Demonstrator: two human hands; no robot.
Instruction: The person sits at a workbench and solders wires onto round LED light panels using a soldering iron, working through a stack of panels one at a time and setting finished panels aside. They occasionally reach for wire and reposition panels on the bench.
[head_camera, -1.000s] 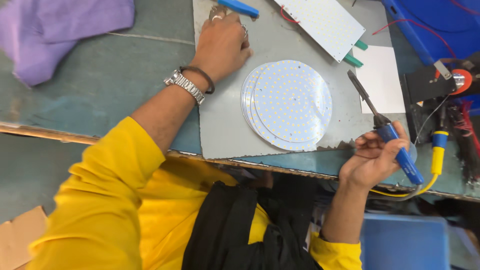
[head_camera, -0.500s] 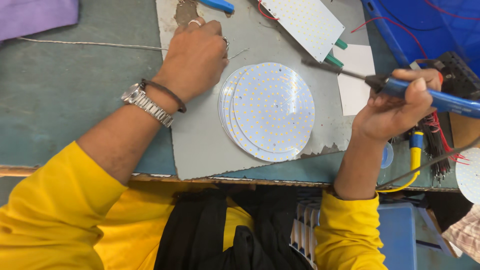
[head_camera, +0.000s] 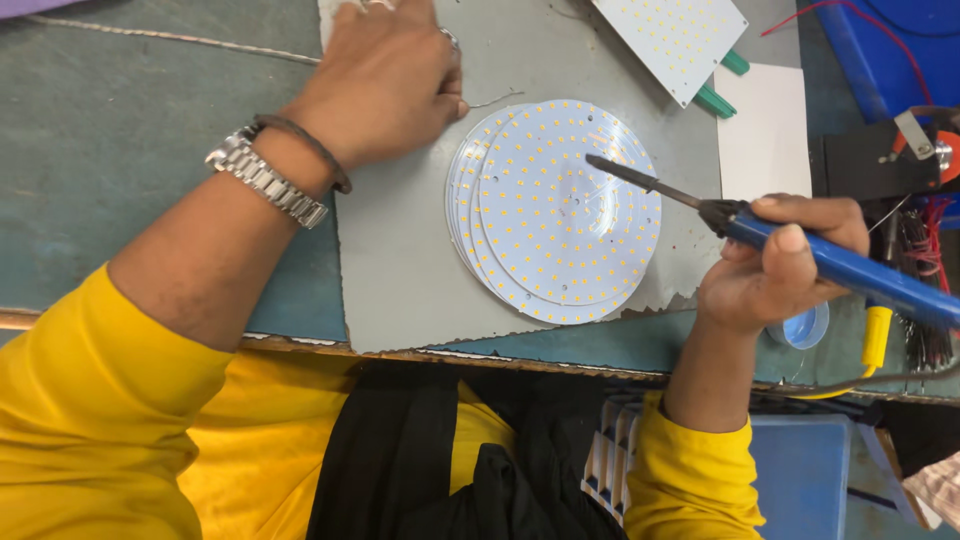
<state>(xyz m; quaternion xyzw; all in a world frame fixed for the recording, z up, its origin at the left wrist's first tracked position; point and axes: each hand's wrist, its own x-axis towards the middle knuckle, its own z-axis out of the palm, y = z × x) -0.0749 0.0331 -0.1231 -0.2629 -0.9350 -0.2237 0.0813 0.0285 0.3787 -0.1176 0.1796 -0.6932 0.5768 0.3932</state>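
Teal workbench (head_camera: 120, 150), grey mat (head_camera: 400, 270) on it, white paper sheet (head_camera: 760, 130), small blue cup (head_camera: 805, 330)

Two hands are in view: one left hand (head_camera: 385, 80) and one right hand (head_camera: 775, 265), with one silver metal wristwatch (head_camera: 265, 180) and one dark thin wristband (head_camera: 310, 150) on the left wrist. There is one blue-handled soldering iron (head_camera: 830, 262), one stack of round white LED boards (head_camera: 555, 210) whose exact count cannot be told, and one rectangular white LED board (head_camera: 670, 40). The worktop (head_camera: 100, 150) also carries one grey cardboard sheet (head_camera: 400, 280), one white paper sheet (head_camera: 765, 130), two green caps (head_camera: 722, 85) and one small blue round cup (head_camera: 805, 328).
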